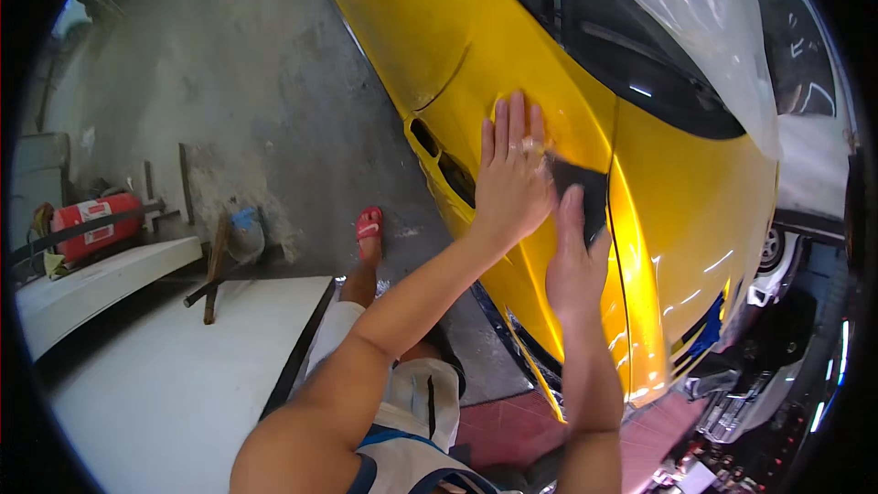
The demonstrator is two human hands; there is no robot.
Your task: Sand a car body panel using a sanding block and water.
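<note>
A glossy yellow car fills the right half of the view, with dark openings along the side near its panel. My left hand lies flat on that panel, fingers stretched out toward the top of the view and slightly smeared near the knuckles. Just to its right, my right hand grips a dark squeegee-like square against the yellow surface, its thumb on top.
Left are a red fire extinguisher, white boards, wooden bars and a bluish bucket on concrete. My sandalled foot shows beside the car. Clear sheeting hangs over the windscreen; another vehicle stands right.
</note>
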